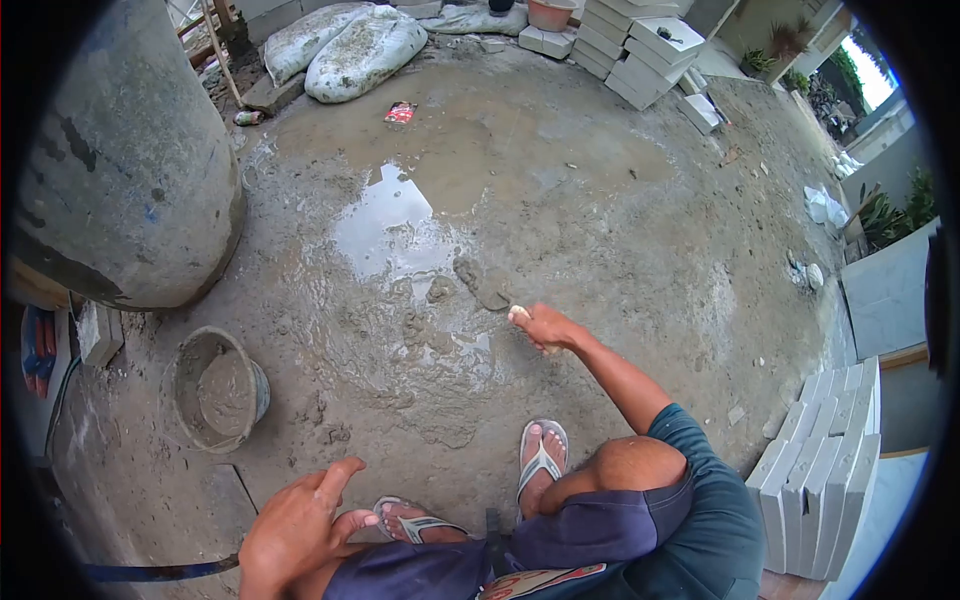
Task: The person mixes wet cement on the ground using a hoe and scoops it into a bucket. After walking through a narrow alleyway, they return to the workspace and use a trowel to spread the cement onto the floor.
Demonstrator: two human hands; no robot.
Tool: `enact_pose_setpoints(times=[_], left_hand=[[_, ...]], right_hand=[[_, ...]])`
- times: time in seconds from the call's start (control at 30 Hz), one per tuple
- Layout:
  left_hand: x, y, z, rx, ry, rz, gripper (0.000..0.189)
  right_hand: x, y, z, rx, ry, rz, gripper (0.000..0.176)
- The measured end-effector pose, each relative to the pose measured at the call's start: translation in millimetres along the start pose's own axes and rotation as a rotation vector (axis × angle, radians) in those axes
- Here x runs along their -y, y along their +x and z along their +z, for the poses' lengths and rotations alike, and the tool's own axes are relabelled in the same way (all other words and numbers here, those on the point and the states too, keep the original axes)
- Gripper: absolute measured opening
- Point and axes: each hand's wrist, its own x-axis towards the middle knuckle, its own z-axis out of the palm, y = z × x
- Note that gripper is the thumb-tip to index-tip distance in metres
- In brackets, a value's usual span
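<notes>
My right hand (pixel 548 328) is wrapped round the handle of a trowel (pixel 490 290), reaching out over the wet ground. Grey mortar coats the trowel's blade, which is low over the mud; whether it touches cannot be made out. Below and around it spreads a patch of wet mortar (pixel 430 375) with a shiny puddle (pixel 385 225) behind. My left hand (pixel 305 520) is above my left knee, holding nothing, its thumb and fingers apart. Beyond that hand, a bucket (pixel 262 390) partly filled with grey mortar stands on the ground.
A large concrete cylinder (pixel 130 160) rises at the left. White sacks (pixel 365 55) lie at the back, beside stacked pale blocks (pixel 640 50). More pale slabs (pixel 820 470) stand at the right. A red packet (pixel 401 112) lies in the muddy water. My sandalled feet (pixel 543 455) are close in front.
</notes>
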Motion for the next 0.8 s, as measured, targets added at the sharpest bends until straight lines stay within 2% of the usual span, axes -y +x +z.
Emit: enact_pose_setpoints(times=[0.07,0.13,0.23,0.4,0.47,0.6,0.7,0.8], left_hand=[[1.2,0.8,0.3,-0.005,0.016,0.022,0.059],[1.0,6.9,-2.9,0.062,-0.035,-0.034,0.058],[0.4,11.0,-7.2,0.041,-0.018,-0.027,0.058],[-1.3,3.5,-4.6,0.045,-0.046,-0.002,0.055],[-7.5,-0.9,-3.7,0.091,0.029,-0.043,0.055],[1.2,5.2,-3.2,0.138,-0.035,-0.043,0.055],[9.3,8.5,-1.1,0.106,-0.021,-0.021,0.055],[11.4,12.3,-2.6,0.125,-0.065,-0.004,0.055]], right_hand=[[8.7,-13.4,32.7,0.013,-0.176,-0.112,0.056],[-0.9,-11.6,56.1,-0.08,-0.303,-0.333,0.057],[1.2,-25.4,65.0,-0.05,-0.4,-0.359,0.055],[4.6,-38.7,50.7,-0.084,-0.297,-0.293,0.053],[-7.8,-34.4,41.9,-0.22,-0.28,-0.281,0.055],[-18.8,-41.0,22.4,-0.274,-0.234,-0.269,0.057],[-9.0,-40.8,13.0,-0.344,-0.274,-0.261,0.058],[8.1,-48.8,10.5,-0.453,-0.178,-0.32,0.054]])
